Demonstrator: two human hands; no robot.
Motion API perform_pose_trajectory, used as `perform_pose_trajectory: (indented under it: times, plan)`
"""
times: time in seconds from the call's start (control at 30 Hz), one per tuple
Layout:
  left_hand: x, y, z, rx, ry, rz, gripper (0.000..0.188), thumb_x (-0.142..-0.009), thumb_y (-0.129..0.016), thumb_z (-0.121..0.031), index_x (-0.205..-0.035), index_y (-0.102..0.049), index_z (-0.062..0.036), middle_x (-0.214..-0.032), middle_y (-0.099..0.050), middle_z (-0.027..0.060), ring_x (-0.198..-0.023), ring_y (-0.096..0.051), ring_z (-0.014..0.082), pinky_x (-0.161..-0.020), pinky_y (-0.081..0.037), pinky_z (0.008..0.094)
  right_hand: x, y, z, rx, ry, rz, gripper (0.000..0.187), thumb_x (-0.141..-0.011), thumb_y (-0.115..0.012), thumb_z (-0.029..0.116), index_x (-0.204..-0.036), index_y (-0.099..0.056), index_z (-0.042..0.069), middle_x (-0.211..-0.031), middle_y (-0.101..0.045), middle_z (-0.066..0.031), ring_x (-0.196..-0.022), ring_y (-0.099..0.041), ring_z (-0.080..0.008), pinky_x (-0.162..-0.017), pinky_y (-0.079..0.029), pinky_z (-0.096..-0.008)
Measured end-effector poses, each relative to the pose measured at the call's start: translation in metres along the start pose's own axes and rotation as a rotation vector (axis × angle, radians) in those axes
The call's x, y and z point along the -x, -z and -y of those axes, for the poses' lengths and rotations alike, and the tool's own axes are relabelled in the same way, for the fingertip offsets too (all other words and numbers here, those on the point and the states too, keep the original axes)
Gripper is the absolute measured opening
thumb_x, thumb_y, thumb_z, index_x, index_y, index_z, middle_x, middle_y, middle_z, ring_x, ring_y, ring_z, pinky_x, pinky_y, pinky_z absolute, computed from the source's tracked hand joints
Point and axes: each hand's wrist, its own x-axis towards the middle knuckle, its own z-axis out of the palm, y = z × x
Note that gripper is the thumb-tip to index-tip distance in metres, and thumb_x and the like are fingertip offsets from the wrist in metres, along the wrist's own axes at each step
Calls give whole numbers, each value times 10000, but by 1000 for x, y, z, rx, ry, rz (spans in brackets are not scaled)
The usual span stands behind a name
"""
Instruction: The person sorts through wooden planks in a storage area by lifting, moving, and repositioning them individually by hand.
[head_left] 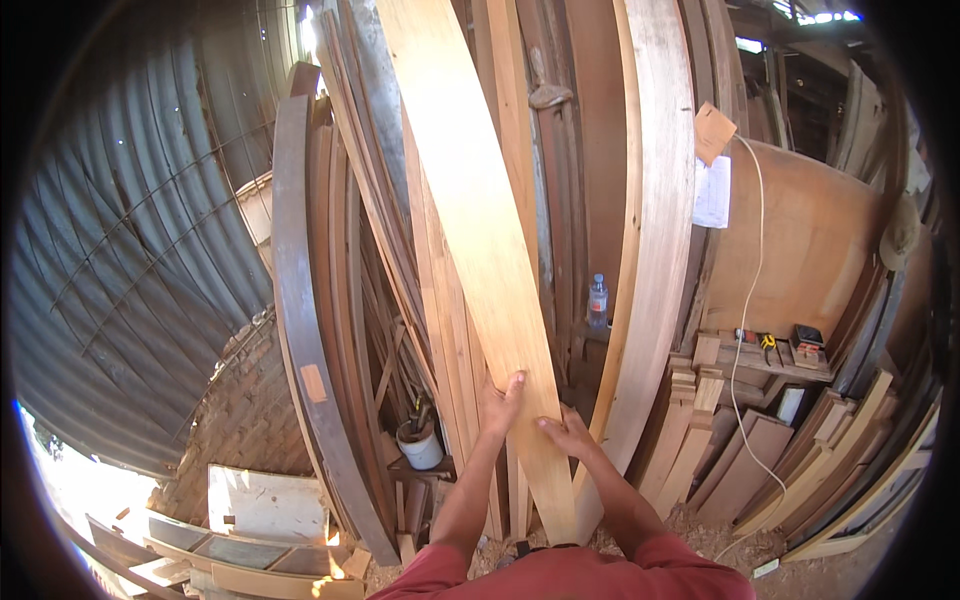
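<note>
At the lower centre of the frame a long pale plank (480,230) is gripped by both hands: the left hand (503,397) is wrapped around its left edge, and the right hand (567,432) is pressed flat on its face with the fingers curled over the right edge. The plank rises from the sawdust floor (700,535) near the feet and leans up toward the upper centre, tilted left at the top, resting against the stack of boards (560,150) behind it.

Only the low end is held, so the tall upper part could probably swing sideways and tip if the grip slipped. Neighbouring boards could be dragged along and slide down. Just left of the hands, a white pot (420,445) holding tools could be knocked over. Further back, right of the plank, a plastic bottle (597,300) standing on a ledge could be struck. At the far right, a white cord (745,330) hanging over a shelf (775,362) could be snagged.
</note>
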Motion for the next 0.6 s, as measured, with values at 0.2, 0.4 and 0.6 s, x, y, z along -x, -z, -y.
perform_pose_trajectory:
  times: [0.2, 0.4, 0.6]
  plan:
    - [-6, -11, -15, -124, -42, 75, 587, -915, -790, -281, -1304, -494, 43, -1093, -710, 163, -1000, -687, 199, -868, -559, 332, -5, 9, -15, -3, 66, -83, 555, -949, -725, 278, -1349, -539, -58, -1170, -708, -141, -1057, -665, -161, -910, -537, -322]
    - [-6, -22, -13, -224, -44, 110, 613, -863, -833, -282, -1270, -530, 62, -1109, -722, 207, -1011, -711, 226, -877, -568, 348, 9, 14, -24, -52, 5, -174, 555, -981, -688, 350, -1332, -548, -56, -1194, -687, -118, -1046, -649, -156, -910, -527, -323]
    - [24, -20, -53, -246, -14, 281, 684, -870, -809, -318, -1369, -509, 43, -1269, -667, 195, -1149, -657, 264, -977, -523, 401, 39, 11, -43, -362, 70, -265, 579, -1021, -618, 397, -1397, -516, -31, -1292, -630, -88, -1165, -574, -152, -994, -470, -338]
